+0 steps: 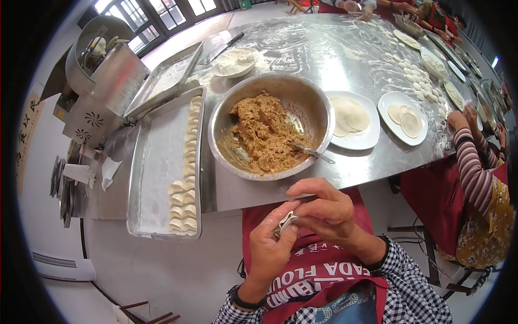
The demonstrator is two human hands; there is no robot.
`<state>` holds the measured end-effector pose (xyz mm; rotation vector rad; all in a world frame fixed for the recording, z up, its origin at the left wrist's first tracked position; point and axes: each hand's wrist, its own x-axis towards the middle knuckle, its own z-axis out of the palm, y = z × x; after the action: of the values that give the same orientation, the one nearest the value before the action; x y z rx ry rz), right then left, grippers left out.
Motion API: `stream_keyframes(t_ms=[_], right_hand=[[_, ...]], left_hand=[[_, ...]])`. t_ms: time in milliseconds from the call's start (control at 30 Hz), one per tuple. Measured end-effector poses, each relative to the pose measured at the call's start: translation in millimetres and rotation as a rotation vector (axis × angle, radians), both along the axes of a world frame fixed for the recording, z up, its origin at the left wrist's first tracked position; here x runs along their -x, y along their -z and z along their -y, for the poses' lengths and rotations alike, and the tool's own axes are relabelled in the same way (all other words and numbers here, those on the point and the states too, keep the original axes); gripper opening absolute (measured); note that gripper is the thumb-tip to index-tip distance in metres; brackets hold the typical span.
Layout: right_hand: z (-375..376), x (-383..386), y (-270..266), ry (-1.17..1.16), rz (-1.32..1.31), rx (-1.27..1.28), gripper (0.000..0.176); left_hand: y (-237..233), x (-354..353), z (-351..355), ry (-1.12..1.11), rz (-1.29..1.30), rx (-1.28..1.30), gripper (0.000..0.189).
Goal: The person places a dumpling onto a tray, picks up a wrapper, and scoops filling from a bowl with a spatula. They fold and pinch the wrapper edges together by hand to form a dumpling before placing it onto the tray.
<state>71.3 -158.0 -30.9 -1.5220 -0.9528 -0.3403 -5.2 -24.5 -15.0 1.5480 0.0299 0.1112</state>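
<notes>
A partly folded dumpling (pixel 287 220) is pinched between my two hands above my lap, at the table's near edge. My left hand (pixel 271 245) closes on its lower left side with thumb and fingers. From the right, my right hand (pixel 330 213) presses its edge, the fingers curled over it. Much of the dumpling is hidden by the fingers. Just beyond my hands stands a metal bowl (pixel 218 154) of brown filling (pixel 264 132). A spoon (pixel 318 155) rests in the filling, its handle toward the rim.
Left of the bowl, a metal tray (pixel 151 173) carries rows of dumplings (pixel 183 208). Plates of wrappers (pixel 348 116) (pixel 408 123) stand to the right. Behind are a flour bowl (pixel 235 62) and a machine (pixel 105 81). A co-worker's striped sleeve (pixel 468 148) is at the right.
</notes>
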Motion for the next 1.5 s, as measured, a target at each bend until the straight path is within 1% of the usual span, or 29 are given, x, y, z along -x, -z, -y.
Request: stream_keyframes(t_ms=[33, 100, 133, 233, 300, 367, 433, 467, 533, 600, 667, 733, 767, 833, 967, 1033, 1067, 1133, 1233, 1300, 1333, 1367, 1433, 1500], right_hand=[[-0.3, 1.2, -2.4, 0.0, 0.001, -0.001, 0.022], [-1.1, 5.0, -9.5, 0.033, -0.11, 0.012, 0.021], [-1.0, 4.1, -10.4, 0.032, -0.11, 0.012, 0.021], [0.2, 0.8, -9.5, -0.029, -0.112, 0.021, 0.02], [1.8, 1.0, -1.4, -0.113, -0.141, -0.021, 0.018], [0.9, 3.1, 1.1, -0.1, -0.136, -0.032, 0.017], [-0.3, 4.1, 0.5, -0.086, -0.126, -0.044, 0.017], [-1.3, 4.4, -0.6, -0.048, -0.106, -0.044, 0.017], [-3.9, 4.9, -2.1, -0.014, -0.081, -0.045, 0.018], [-5.1, 5.6, -2.5, 0.065, -0.065, -0.012, 0.019], [-5.8, 4.6, 1.9, 0.06, -0.042, -0.017, 0.019], [-6.1, 2.9, 4.6, 0.056, -0.018, -0.024, 0.02], [-5.2, 2.0, 5.1, 0.047, -0.014, -0.02, 0.02], [-3.8, 1.5, 6.1, 0.038, -0.01, -0.015, 0.02], [-2.2, 2.2, 6.4, 0.027, -0.021, -0.003, 0.021], [-2.1, 3.0, 3.1, 0.029, -0.018, 0.007, 0.021], [-2.8, 4.6, -1.6, 0.056, -0.049, 0.026, 0.02], [-2.9, 4.3, -4.2, 0.084, -0.082, 0.045, 0.02], [-0.4, 0.4, -2.8, 0.027, -0.038, 0.067, 0.02], [2.3, 1.1, 4.1, -0.064, -0.089, 0.045, 0.019], [2.0, 2.0, 5.7, -0.064, -0.089, 0.046, 0.019], [1.5, 3.0, 6.9, -0.054, -0.096, 0.02, 0.019], [0.3, 4.0, 7.1, -0.042, -0.102, -0.005, 0.019], [-2.5, 4.5, 6.1, 0.051, -0.072, -0.003, 0.019]], left_hand=[[-2.6, -0.4, 0.0, 0.009, -0.029, 0.015, 0.039], [-3.1, -2.3, -1.3, 0.013, -0.035, 0.035, 0.04], [-3.3, -2.9, -1.9, 0.017, -0.042, 0.057, 0.042], [-3.9, -3.2, -3.5, 0.054, -0.087, 0.126, 0.043], [-5.1, -4.7, -2.8, 0.053, -0.089, 0.112, 0.043], [-4.8, -5.1, -1.8, 0.053, -0.088, 0.097, 0.042], [-2.2, -5.9, -1.3, 0.056, -0.12, 0.319, 0.04], [1.9, -6.6, -2.1, 0.057, -0.118, 0.318, 0.04], [11.9, -7.9, -4.7, 0.02, -0.093, 0.494, 0.038], [14.3, -6.5, -4.6, 0.016, -0.081, 0.469, 0.038], [14.4, -5.2, -2.5, 0.009, -0.074, 0.446, 0.037], [11.0, -5.4, 0.9, -0.031, -0.047, 0.291, 0.036], [11.3, -4.6, 1.2, -0.03, -0.048, 0.292, 0.036], [12.0, -2.1, 1.3, -0.018, -0.019, 0.096, 0.035], [8.2, -1.6, 0.4, 0.004, -0.019, 0.059, 0.035], [5.4, -2.7, -0.8, 0.022, -0.105, 0.149, 0.034], [7.1, -3.0, -1.7, 0.023, -0.104, 0.148, 0.034], [12.7, -3.2, -3.3, 0.052, -0.082, 0.239, 0.035], [5.8, -3.2, -2.8, 0.065, -0.127, 0.259, 0.037], [6.1, -4.6, -1.4, 0.067, -0.115, 0.278, 0.038], [6.7, -5.1, -0.6, 0.068, -0.103, 0.297, 0.038], [8.3, -5.5, -0.5, 0.068, -0.103, 0.297, 0.038], [13.7, -6.3, -0.5, 0.055, -0.155, 0.443, 0.038], [18.5, -5.6, -1.1, 0.048, -0.157, 0.493, 0.037]])
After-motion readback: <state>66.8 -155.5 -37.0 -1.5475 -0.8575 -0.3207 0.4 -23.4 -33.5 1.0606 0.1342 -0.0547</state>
